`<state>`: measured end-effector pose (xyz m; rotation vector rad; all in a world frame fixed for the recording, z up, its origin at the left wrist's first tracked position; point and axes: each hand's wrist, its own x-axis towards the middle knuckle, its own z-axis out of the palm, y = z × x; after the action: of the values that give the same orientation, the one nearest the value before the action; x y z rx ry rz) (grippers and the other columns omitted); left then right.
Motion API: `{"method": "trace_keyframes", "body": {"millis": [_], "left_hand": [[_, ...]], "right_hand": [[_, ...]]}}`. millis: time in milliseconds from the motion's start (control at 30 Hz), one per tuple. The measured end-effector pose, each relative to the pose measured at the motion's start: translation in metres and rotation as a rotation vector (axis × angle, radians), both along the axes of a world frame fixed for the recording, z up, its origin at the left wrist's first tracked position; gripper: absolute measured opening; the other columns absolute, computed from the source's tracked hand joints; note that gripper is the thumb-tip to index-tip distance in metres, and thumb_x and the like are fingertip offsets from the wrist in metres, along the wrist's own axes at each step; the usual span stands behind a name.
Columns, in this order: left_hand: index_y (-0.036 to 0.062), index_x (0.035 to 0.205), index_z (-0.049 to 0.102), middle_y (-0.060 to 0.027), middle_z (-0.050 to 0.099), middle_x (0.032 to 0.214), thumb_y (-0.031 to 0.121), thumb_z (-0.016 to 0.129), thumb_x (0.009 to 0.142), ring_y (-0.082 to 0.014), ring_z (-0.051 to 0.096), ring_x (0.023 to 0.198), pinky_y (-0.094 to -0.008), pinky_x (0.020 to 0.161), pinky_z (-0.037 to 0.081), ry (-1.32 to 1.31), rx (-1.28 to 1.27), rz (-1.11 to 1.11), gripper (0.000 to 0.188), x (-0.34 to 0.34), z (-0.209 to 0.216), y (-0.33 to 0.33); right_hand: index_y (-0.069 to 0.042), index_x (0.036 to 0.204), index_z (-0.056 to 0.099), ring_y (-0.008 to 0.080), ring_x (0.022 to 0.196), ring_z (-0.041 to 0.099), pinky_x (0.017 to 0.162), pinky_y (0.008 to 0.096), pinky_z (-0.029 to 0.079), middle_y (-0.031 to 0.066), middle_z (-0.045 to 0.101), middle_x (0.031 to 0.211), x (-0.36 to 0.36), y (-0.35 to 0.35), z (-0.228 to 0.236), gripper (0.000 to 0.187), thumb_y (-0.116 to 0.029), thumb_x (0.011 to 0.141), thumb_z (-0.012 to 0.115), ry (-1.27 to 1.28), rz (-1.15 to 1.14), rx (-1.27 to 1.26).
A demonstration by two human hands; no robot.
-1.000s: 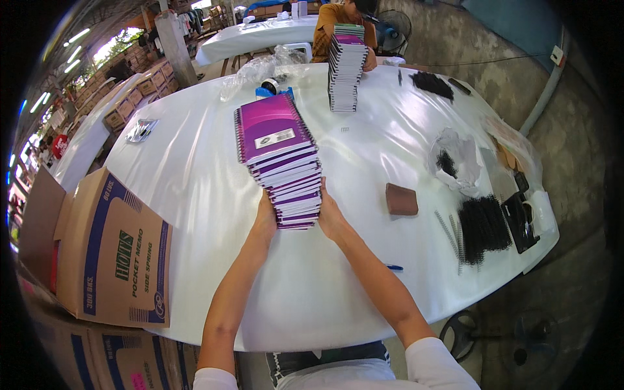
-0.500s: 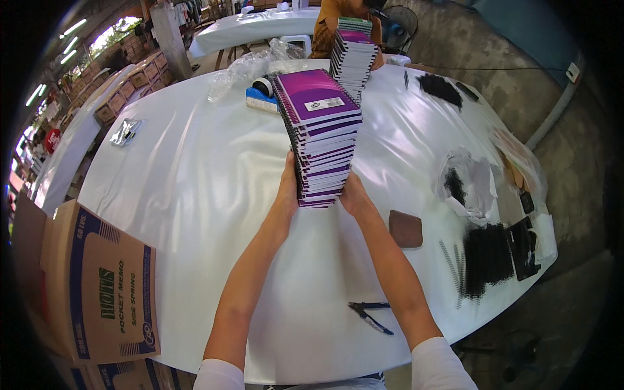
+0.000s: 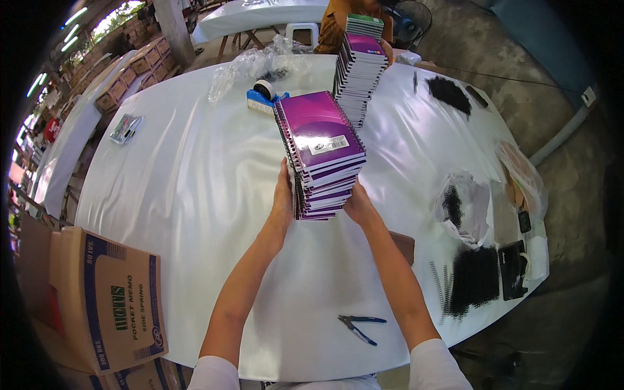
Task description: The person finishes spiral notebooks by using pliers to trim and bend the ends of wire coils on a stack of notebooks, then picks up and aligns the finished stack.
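Observation:
A tall stack of purple spiral notebooks (image 3: pixel 322 133) stands in front of me, its layers slightly uneven and white page edges showing. My left hand (image 3: pixel 283 198) presses the stack's left side, along the black spiral bindings. On the opposite side, my right hand (image 3: pixel 357 203) presses against the page edges, its fingers partly hidden behind the books. Together they grip the stack low down. Just behind it rises a second stack of notebooks (image 3: pixel 359 71), purple with green-covered ones on top. Blue-handled pliers (image 3: pixel 361 325) lie between my forearms.
A blue tape dispenser (image 3: pixel 261 97) and clear plastic wrap (image 3: pixel 250 70) sit behind left. Black spiral coils (image 3: pixel 473 279), a crumpled bag (image 3: pixel 463 208) and a brown block (image 3: pixel 402 247) lie to the right. A cardboard box (image 3: pixel 123 299) stands left; a person (image 3: pixel 330 26) is across the table.
The notebook stack's top has tipped or come nearer, lower in the picture, while both hands keep holding its sides. The whole view has also shifted slightly.

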<state>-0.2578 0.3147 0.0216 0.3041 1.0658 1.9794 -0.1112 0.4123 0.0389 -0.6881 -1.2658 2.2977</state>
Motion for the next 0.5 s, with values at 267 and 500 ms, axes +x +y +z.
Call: {"method": "trace_keyframes", "body": {"millis": [267,500], "left_hand": [[0.0025,0.14,0.042,-0.0071,0.056,0.127,0.055,0.039,0.099,-0.016,0.053,0.114,-0.0305,0.099,0.043,0.072,-0.075,-0.048,0.067,0.008,-0.018,-0.003],[0.0147,0.153,0.023,-0.0118,0.037,0.146,0.057,0.038,0.097,-0.0213,0.03,0.136,-0.0386,0.113,0.02,0.176,0.005,0.276,0.072,-0.009,0.135,-0.026]], "right_hand": [[-0.004,0.146,0.034,0.0242,0.138,0.032,0.114,0.0382,0.026,0.0125,0.038,0.148,-0.006,-0.011,-0.012,0.097,-0.078,0.084,0.032,-0.087,-0.044,-0.022],[-0.008,0.154,0.01,0.0261,0.147,0.013,0.118,0.0424,0.01,0.0149,0.009,0.159,0.012,0.039,0.108,0.098,-0.078,0.085,0.017,0.057,-0.074,0.163]]}}
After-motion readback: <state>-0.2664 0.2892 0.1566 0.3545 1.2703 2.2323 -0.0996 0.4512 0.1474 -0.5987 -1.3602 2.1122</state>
